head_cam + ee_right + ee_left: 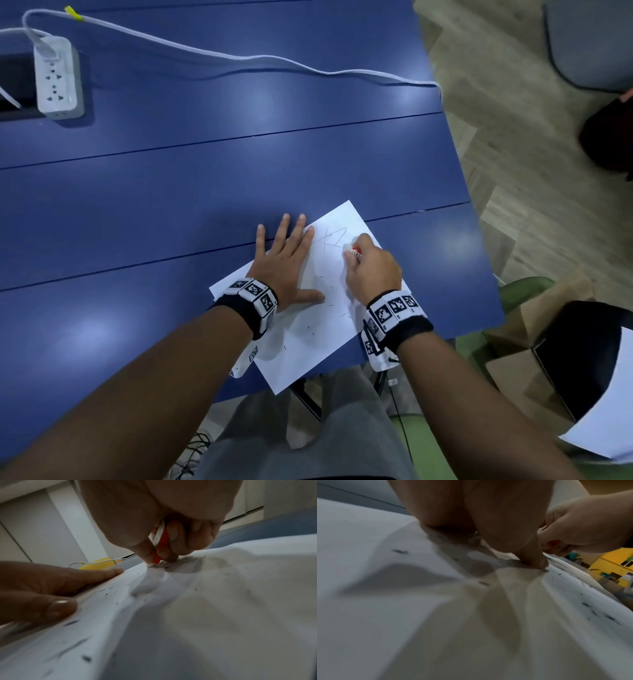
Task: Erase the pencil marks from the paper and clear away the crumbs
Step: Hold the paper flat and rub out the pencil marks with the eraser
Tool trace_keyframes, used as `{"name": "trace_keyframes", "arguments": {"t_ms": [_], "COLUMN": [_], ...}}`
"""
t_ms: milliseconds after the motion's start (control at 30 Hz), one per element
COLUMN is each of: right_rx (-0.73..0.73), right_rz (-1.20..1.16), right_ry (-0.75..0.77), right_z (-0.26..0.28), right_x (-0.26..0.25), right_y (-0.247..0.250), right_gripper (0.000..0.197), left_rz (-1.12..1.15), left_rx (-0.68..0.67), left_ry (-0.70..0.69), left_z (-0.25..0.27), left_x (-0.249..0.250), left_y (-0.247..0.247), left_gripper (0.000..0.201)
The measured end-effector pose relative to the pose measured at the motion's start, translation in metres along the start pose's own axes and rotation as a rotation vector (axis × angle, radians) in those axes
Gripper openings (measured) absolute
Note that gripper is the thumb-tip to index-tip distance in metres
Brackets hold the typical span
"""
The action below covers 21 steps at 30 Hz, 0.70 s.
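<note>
A white sheet of paper [308,329] lies tilted on the blue table [171,192] near its front edge. Faint pencil marks [331,238] show at the sheet's far end, and several dark eraser crumbs [334,301] are scattered over its middle. My left hand [286,260] lies flat with spread fingers on the sheet's left part, thumb [534,557] pressing down. My right hand [370,263] pinches a white eraser in a red-and-white sleeve [159,547], its tip touching the paper [205,615] just right of the marks. Crumbs [85,658] also show in the right wrist view.
A white power strip [56,78] sits at the table's far left, and its white cable [239,58] runs across the back to the right edge. The table's right edge drops to wood flooring. A green chair [520,291] and cardboard boxes stand at the right.
</note>
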State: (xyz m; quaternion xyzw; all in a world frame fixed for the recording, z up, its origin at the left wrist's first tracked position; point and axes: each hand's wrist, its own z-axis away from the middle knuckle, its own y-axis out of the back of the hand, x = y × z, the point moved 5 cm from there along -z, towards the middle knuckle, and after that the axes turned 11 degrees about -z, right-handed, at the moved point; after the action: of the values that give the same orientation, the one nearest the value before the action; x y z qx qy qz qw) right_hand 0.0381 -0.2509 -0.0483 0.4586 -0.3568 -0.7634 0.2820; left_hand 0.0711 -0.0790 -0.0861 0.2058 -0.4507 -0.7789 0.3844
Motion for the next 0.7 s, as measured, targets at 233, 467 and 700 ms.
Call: {"name": "trace_keyframes", "arguments": {"t_ms": [233, 467, 700], "right_rx": [0.061, 0.029, 0.029], "right_rz": [-0.118, -0.139, -0.126], "right_ry": [-0.088, -0.097, -0.118], "right_z": [0.001, 0.015, 0.021], "right_x": [0.006, 0.006, 0.007], "right_y": [-0.001, -0.001, 0.0], "right_gripper": [0.013, 0.014, 0.015], "left_rz": [-0.011, -0.004, -0.035], "left_rx": [-0.011, 0.003, 0.01], "left_ry": [0.009, -0.014, -0.051], "left_z": [0.0, -0.001, -0.001], "left_x": [0.003, 0.014, 0.019], "left_y": [0.003, 0.008, 0.005], "left_gripper": [0.13, 0.115, 0.108]}}
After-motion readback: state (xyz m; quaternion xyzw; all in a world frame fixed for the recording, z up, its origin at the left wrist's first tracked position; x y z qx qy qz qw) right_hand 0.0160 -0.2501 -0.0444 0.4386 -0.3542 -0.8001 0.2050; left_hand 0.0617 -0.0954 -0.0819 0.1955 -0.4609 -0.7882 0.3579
